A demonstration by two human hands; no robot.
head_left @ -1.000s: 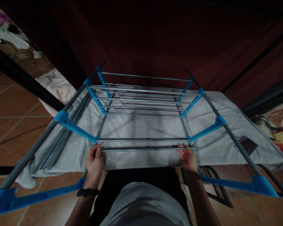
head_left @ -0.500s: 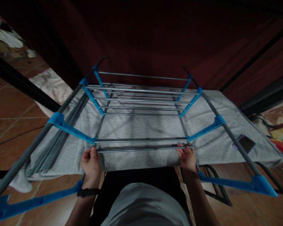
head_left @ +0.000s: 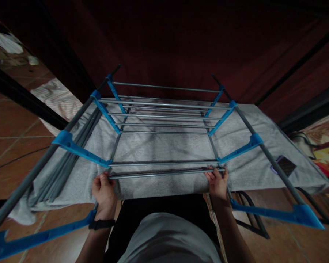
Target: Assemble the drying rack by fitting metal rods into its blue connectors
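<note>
A rack frame of grey metal tubes and blue plastic brackets lies across a grey cloth in front of me. My left hand pinches the left end of a loose-looking grey tube, just below a blue bracket's inner end. At its right end my right hand grips the same tube, fingers curled around it from below. The tube runs level, close to a fitted crossbar. Whether its ends sit in anything is hidden by my fingers.
Several spare grey tubes lie bundled on the cloth at the left. A phone rests at the right, beyond the side tube. Dark red fabric hangs behind the rack. Black metal legs stand below at the right.
My left hand has shifted slightly left and down at the tube's end. My right hand's fingers have moved a little along the tube's right end. The rack stays put.
</note>
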